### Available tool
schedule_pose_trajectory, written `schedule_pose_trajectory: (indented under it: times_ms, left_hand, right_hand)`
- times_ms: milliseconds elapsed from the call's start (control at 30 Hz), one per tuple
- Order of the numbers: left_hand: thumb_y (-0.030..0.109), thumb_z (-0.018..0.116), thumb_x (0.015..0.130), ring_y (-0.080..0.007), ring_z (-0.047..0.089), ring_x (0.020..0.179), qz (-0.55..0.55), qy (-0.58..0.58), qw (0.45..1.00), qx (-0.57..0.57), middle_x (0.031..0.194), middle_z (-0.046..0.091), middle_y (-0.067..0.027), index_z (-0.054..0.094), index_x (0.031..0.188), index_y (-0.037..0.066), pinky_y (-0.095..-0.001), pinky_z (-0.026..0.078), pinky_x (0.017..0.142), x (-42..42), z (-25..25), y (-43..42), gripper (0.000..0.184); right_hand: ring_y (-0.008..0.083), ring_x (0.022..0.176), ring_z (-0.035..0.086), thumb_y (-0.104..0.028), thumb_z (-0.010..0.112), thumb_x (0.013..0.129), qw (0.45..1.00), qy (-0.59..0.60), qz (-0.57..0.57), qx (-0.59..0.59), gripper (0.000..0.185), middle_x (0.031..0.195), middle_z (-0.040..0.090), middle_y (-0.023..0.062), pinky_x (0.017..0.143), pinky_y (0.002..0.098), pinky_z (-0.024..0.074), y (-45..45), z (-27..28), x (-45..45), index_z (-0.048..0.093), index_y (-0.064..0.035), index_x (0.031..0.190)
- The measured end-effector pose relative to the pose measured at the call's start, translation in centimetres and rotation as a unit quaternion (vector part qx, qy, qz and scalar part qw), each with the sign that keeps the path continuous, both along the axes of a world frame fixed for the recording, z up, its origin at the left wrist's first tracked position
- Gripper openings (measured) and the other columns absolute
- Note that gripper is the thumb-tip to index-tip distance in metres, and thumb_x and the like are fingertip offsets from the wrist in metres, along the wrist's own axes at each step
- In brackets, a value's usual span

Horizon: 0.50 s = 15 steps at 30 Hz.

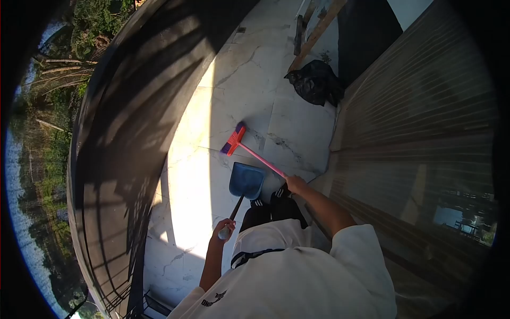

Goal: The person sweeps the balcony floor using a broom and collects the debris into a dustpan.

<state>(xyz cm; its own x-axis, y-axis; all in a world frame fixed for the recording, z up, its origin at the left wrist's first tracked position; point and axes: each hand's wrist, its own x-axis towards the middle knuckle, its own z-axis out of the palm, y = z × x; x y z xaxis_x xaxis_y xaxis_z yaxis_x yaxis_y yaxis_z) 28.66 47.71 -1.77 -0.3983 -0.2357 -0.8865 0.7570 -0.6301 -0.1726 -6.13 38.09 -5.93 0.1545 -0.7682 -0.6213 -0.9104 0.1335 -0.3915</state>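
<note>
My right hand [296,184] is wrapped round the pink handle of a broom [260,158]. The broom's red head with purple bristles lies on the marble-look floor, ahead of the dustpan. Lower and to the left, my left hand [223,229] grips the dark handle of a blue dustpan [247,179], close to its grey end. The dustpan's pan rests on the floor just in front of my shoes, apart from the broom head. Whether anything lies in the pan is too small to tell.
A black plastic bag [317,82] sits on the floor ahead to the right, beside a wooden post [319,34]. A dark curved wall [119,143] runs along the left. On the right stands a ribbed, reflective panel [409,127]. Sunlight falls across the white tiled floor [239,69].
</note>
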Motion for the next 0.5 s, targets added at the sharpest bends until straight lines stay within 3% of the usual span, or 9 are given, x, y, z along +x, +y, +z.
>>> schedule_pose_trajectory:
  times_ms: [67,233,367,500]
  left_hand:
    - [-0.003,0.040,0.070,-0.0123,0.045,0.046,0.016,0.027,0.999,0.021,0.065,0.044,-0.0146,0.037,0.075,-0.012,-0.0141,0.042,0.040,1.0,-0.8,0.3,0.011]
    - [-0.001,0.044,0.070,-0.0137,0.047,0.047,0.013,0.036,0.999,0.013,0.064,0.046,-0.0141,0.038,0.074,-0.009,-0.0151,0.044,0.041,3.5,-2.1,1.1,0.011]
    - [-0.002,0.043,0.069,-0.0138,0.047,0.045,0.001,0.025,1.000,0.004,0.061,0.046,-0.0141,0.038,0.074,-0.010,-0.0150,0.044,0.040,5.4,-2.4,1.6,0.011]
    - [-0.002,0.043,0.069,-0.0135,0.046,0.044,0.011,0.020,1.000,0.007,0.060,0.046,-0.0138,0.039,0.074,-0.011,-0.0143,0.043,0.038,7.5,-3.1,2.5,0.011]
  right_hand:
    - [0.0319,0.074,0.055,-0.011,0.034,0.077,0.995,0.080,0.047,-0.021,0.039,0.080,0.055,0.0175,0.064,0.0426,0.0435,0.7,-1.4,-4.8,0.039,-0.0160,0.115]
    - [0.0308,0.078,0.054,-0.008,0.037,0.074,0.984,0.165,0.055,-0.030,0.042,0.085,0.055,0.0159,0.066,0.0402,0.0433,-0.7,5.2,-11.5,0.042,-0.0211,0.114]
    - [0.0324,0.074,0.054,-0.014,0.044,0.075,0.981,0.172,0.054,-0.071,0.038,0.082,0.055,0.0180,0.065,0.0409,0.0431,-2.3,10.5,-9.9,0.044,-0.0213,0.112]
    - [0.0317,0.079,0.054,-0.012,0.038,0.076,0.988,0.137,0.052,-0.045,0.038,0.086,0.054,0.0170,0.069,0.0412,0.0429,-2.3,12.1,-5.6,0.042,-0.0210,0.113]
